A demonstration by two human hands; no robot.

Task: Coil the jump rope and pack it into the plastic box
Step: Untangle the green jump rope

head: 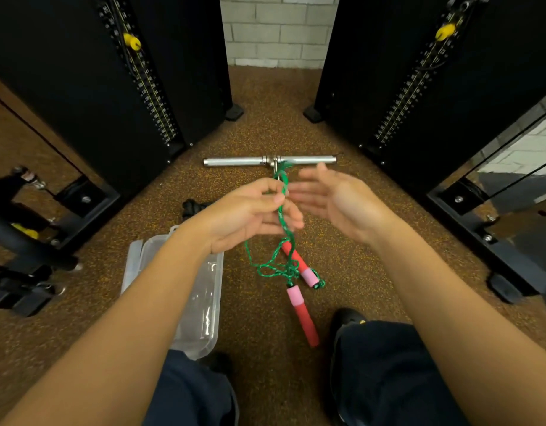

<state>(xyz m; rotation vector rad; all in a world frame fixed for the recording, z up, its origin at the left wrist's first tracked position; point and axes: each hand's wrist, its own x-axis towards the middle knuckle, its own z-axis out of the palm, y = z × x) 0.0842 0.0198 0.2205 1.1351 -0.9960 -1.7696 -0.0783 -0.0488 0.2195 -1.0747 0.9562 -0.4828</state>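
A green jump rope (284, 229) hangs in loops from my left hand (253, 212), which pinches it between thumb and fingers above the floor. Its two red handles with pink collars (300, 312) lie on the brown floor below, one partly under the tangled cord. My right hand (330, 198) is beside the left, palm open and fingers spread, just off the rope. A clear plastic box (201, 302) lies open on the floor under my left forearm, to the left of the handles.
A steel cable-machine bar (237, 161) lies across the floor just beyond my hands. Black weight-stack towers (142, 87) stand left and right. A black strap (190, 207) lies near the box. My knees and a shoe (348, 318) are at the bottom.
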